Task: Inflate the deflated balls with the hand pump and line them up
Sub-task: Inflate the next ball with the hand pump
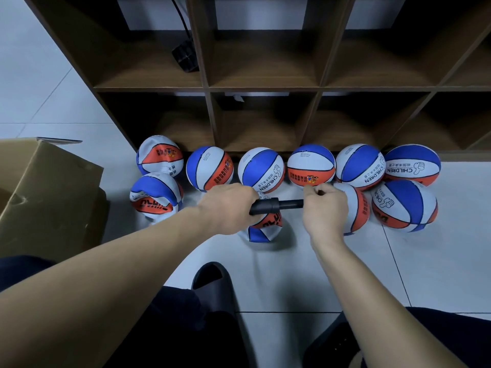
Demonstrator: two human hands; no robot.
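Left hand (228,205) is gripping the black hand pump (276,205) barrel, fingers curled round it; right hand (325,205) is pinching the narrow end. The pump is lying level above a crumpled deflated ball (265,229). Six balls are lining the far shelf (263,88) base.

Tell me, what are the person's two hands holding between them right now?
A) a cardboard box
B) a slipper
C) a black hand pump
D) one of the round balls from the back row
C: the left hand grips the thick barrel of the black hand pump, and the right hand pinches its thinner end, above a crumpled ball on the floor.
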